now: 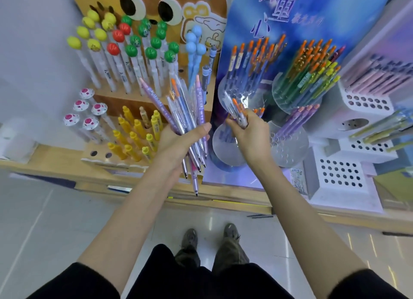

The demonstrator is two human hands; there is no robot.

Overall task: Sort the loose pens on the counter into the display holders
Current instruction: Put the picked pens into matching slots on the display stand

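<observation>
Seen from the head, the left hand is clamped round a fanned bundle of pens, tips pointing down, above the front edge of the wooden bench. The right hand pinches a few orange-topped pens, held over the clear round holders of the blue display.

Bright, even light (floor glare), wide-angle bending and blur at edges.
</observation>
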